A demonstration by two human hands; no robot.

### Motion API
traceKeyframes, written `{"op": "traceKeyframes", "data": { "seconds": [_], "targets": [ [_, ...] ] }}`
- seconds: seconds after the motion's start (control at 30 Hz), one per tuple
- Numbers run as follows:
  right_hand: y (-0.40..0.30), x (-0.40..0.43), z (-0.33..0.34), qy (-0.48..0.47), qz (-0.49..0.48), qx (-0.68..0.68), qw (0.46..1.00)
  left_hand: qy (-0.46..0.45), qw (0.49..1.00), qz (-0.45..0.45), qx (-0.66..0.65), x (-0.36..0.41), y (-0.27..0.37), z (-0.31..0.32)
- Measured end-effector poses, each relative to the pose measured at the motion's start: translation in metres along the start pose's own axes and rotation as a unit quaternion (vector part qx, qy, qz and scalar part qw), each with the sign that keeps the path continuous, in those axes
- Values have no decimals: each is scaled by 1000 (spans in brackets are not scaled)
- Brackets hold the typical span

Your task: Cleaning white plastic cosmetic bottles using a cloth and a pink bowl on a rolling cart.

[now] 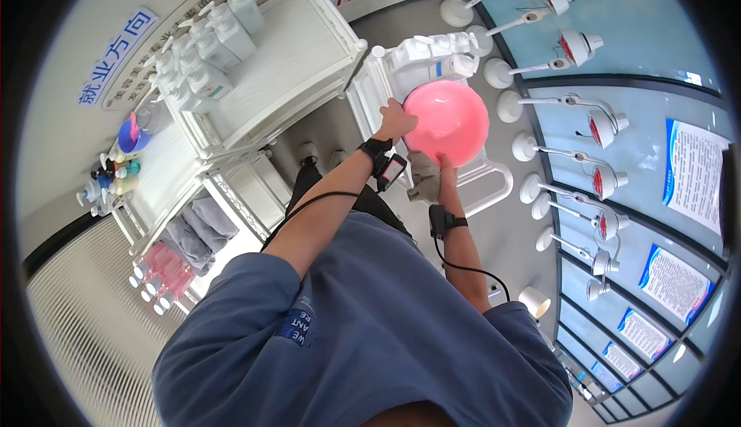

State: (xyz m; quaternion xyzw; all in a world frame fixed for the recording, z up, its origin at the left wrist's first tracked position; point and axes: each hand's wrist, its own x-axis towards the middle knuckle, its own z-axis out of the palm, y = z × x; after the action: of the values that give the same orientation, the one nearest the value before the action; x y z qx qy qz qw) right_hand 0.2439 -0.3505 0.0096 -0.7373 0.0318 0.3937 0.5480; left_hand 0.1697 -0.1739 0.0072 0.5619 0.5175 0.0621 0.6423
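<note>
A round pink plastic basin [457, 106] is over a white trolley, tilted so its inside faces me. My left hand [398, 121] grips its left rim with the fingers folded over the edge. On the near rim, my right hand [446, 171] has a finger or thumb over the edge; its other fingers are hidden underneath. A grey-beige cloth [424, 179] hangs beside that hand, below the basin, and I cannot tell whether the hand holds it too. Just beyond the basin, white pump bottles [437, 45] stand on the trolley, with a labelled white bottle [454, 67] nearer.
The trolley's white handle [498, 187] juts out at right. Infrared lamps [602, 126] line the glass partition. Left, a white shelf unit [289, 56] carries several pump bottles [208, 45], folded grey towels [200, 230] and pink-filled bottles [165, 273]. Cables run along both my forearms.
</note>
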Motion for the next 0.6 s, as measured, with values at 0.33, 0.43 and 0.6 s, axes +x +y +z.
{"op": "traceKeyframes", "data": {
  "seconds": [0.33, 0.43, 0.6],
  "targets": [
    [-10, -5, 93, -205, -127, -108, 965, 184, 962, 13, -203, -55, -66, -126],
    [-11, 5, 141, -311, -139, -132, 931, 287, 924, -7, -253, -70, -80, -157],
    [-18, 16, 240, -372, -98, -180, 905, 371, 867, -27, -331, -59, -102, -217]
  ]
}}
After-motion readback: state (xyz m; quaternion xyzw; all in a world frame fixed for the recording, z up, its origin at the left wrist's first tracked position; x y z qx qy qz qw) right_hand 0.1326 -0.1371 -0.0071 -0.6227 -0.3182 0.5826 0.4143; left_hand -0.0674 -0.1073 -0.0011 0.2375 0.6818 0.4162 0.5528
